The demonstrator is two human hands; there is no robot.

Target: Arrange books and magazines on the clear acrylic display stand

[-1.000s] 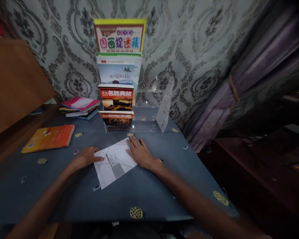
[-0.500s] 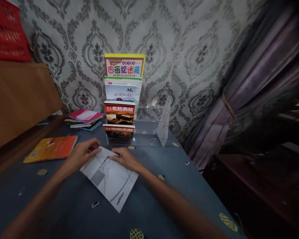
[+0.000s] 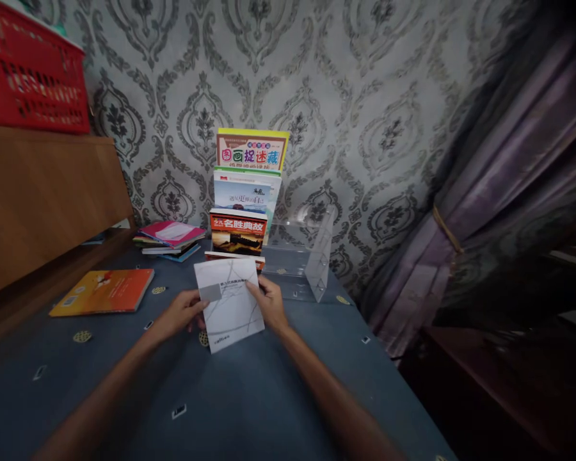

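A white booklet (image 3: 235, 314) with grey lines and a grey block on its cover is held up, tilted, above the table. My left hand (image 3: 185, 310) grips its left edge, thumb on the cover. On the right edge, my right hand (image 3: 267, 299) pinches it the same way. Just behind stands a clear acrylic tiered rack (image 3: 320, 259). Its left side bears several upright books, among them a yellow-edged book (image 3: 252, 148), a blue-covered book (image 3: 244, 194) and an orange-and-black book (image 3: 239, 235). The booklet hides most of the frontmost book.
An orange book (image 3: 108, 291) lies flat at the left. Behind it is a stack of booklets (image 3: 173, 234) with a pink one on top. A red basket (image 3: 38, 77) sits on a wooden cabinet (image 3: 48, 205). A purple curtain (image 3: 413, 282) hangs at the right.
Both hands have raised the white booklet off the table and turned it more upright, bringing it in front of the rack. My left hand has shifted from its top corner to its left edge.
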